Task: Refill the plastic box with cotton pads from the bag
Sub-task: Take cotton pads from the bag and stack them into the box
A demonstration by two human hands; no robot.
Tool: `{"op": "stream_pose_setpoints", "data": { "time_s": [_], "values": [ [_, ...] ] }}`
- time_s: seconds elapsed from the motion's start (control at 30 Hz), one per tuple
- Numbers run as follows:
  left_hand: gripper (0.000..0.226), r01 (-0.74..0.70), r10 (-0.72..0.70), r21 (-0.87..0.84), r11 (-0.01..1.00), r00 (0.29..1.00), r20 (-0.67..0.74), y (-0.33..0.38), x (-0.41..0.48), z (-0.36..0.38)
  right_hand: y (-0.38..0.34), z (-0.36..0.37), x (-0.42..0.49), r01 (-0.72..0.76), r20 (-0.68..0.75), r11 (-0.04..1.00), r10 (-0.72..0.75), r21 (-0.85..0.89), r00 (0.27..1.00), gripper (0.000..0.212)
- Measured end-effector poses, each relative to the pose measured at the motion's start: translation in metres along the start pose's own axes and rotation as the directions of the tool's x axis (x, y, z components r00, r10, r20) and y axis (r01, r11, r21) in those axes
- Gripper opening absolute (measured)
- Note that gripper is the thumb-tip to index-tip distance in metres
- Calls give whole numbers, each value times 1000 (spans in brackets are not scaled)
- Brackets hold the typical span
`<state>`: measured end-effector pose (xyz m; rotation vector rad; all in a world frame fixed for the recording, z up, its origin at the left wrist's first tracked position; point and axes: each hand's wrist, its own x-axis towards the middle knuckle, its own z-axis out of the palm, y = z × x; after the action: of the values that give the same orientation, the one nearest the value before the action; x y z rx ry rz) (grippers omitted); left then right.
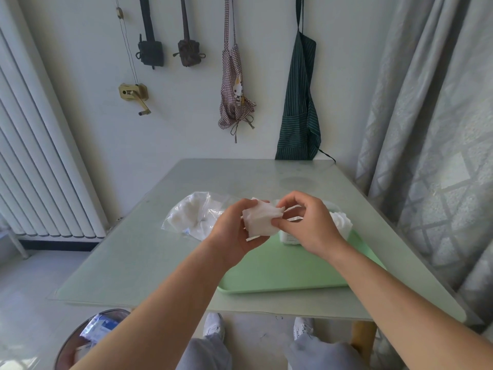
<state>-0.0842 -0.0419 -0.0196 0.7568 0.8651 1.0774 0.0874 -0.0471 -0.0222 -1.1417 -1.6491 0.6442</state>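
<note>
Cotton pad stack (260, 218) — held in the air between both hands, just in front of the plastic box (289, 237).

Step in hand, as judged: square the stack, then load it into the box.

1. Align edges first.
2. Keep pads flat & lightly compressed.
3. Lower straight down so corners do not snag the rim.

L hand (232, 231): curled round the stack's left side & underside, gripping it. R hand (312, 225): fingers (289, 202) nearly closed — thumb + index pinch the stack's right edge.

The box already holds some pads and sits on the green tray (280, 273). The bag (186, 214) lies to the left on the worktop (133, 263).
</note>
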Motion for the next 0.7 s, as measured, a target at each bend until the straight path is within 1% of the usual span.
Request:
{"op": "stream_pose_setpoints", "data": {
  "time_s": [0.07, 0.2, 0.3, 0.4, 0.5, 0.6, 0.7],
  "values": [
    [27, -6, 6, -27, 1000, 1000, 1, 0, 1, 0, 0, 1, -1, 13, 3, 1000, -13, 1, 1000, 29],
    [23, -7, 7, -57, 998, 1000, 8, 0, 1, 0, -2, 1, -3, 48, 41, 999, -49, 19, 998, 30],
    [21, -13, 14, -95, 995, 1000, 14, -1, 1, -1, -2, 2, -4, 41, 50, 998, -43, 49, 998, 30],
    [21, -31, 33, -79, 996, 999, 23, -3, 1, 3, 0, 7, -5, 22, 37, 999, -24, 41, 999, 26],
    [22, -22, 23, -75, 997, 1000, 15, -4, 0, 7, 2, 9, -5, 1, 33, 999, -3, 45, 999, 25],
    [21, -26, 26, -66, 997, 1000, 9, -4, 0, 6, 1, 9, -6, 30, 32, 999, -31, 34, 999, 27],
    [21, -32, 29, -105, 994, 999, -25, -1, 2, 3, 2, 7, -4, 51, 14, 998, -51, 41, 999, 20]
  ]
}}
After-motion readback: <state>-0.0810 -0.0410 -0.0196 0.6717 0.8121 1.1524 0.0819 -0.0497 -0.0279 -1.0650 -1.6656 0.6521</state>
